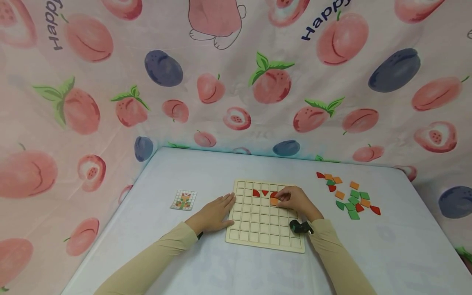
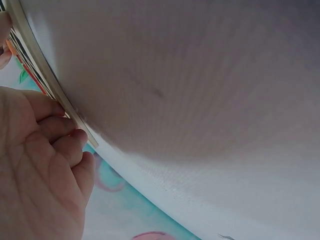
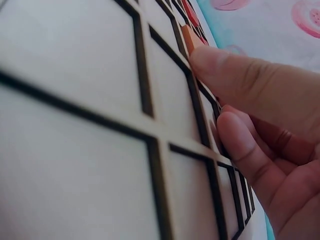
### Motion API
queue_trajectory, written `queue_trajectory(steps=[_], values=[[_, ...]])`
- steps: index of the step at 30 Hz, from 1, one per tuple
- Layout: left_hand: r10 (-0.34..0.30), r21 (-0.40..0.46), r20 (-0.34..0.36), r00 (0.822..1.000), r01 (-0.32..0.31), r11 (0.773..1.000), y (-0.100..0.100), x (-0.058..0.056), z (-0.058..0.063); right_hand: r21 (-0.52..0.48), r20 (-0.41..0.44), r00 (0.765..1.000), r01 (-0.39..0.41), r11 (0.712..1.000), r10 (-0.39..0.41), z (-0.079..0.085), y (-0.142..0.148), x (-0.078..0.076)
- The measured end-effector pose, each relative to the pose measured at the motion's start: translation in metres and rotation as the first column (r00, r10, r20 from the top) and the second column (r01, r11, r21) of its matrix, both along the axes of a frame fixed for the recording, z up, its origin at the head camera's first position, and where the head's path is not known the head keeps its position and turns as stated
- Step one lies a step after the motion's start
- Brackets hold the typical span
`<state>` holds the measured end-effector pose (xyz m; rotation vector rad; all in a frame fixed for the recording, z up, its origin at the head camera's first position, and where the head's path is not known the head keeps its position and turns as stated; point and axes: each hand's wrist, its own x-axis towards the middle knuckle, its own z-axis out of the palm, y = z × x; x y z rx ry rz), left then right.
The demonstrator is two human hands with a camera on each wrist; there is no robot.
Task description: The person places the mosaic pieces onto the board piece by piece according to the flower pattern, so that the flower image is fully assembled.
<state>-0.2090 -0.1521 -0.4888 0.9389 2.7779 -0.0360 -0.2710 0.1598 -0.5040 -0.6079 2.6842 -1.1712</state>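
**Orange tile pinched over a wooden grid board**

The word "Happy" is printed on the fruit-patterned cloth (image 1: 236,82) hung behind and beside the worktop (image 1: 221,168), once at upper left and once, cut off by the frame, at upper right. No other writing can be read.

The grid board (image 1: 258,223) lies near the front edge of the worktop, with bare surface behind it and to both sides. Three red tiles (image 1: 264,193) sit in cells of its second row; most other cells are empty. An orange tile (image 1: 273,201) is in the row below them, under the fingertips of the right hand (image 1: 295,200), whose thumb and fingers are curled and pinch it. In the right wrist view the thumb (image 3: 235,70) presses on the tile's edge against the board.

The left hand (image 1: 214,213) lies flat, fingers straight, its fingertips (image 2: 60,127) touching the board's left edge.

A small pattern card (image 1: 183,200) lies left of that hand. A loose pile of tiles (image 1: 350,196), orange, green and red, is well apart to the board's right.
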Motion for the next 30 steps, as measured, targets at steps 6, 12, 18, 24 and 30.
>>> queue_trajectory(steps=[6, 12, 18, 24, 30], values=[[-0.007, -0.006, -0.009, 1.0, 0.007, 1.0, -0.001, -0.002, -0.004, -0.018, 0.03, 0.999, -0.02, 1.0, 0.021, -0.002, 0.003, -0.001], [-0.012, -0.021, -0.018, 1.0, 0.012, 1.0, -0.001, -0.003, -0.007, -0.035, 0.034, 0.998, -0.043, 0.998, 0.045, -0.003, 0.003, -0.002], [-0.01, -0.025, -0.018, 1.0, 0.01, 1.0, -0.001, -0.003, -0.006, -0.026, 0.026, 0.999, -0.042, 0.999, 0.042, -0.005, 0.004, -0.004], [-0.013, -0.021, -0.021, 1.0, 0.012, 1.0, -0.001, -0.003, -0.006, -0.041, 0.038, 0.998, -0.053, 0.998, 0.055, -0.006, 0.007, -0.004], [-0.016, -0.023, -0.026, 1.0, 0.015, 1.0, -0.001, -0.003, -0.007, -0.086, 0.066, 0.995, -0.073, 0.994, 0.078, -0.005, 0.01, -0.005]])
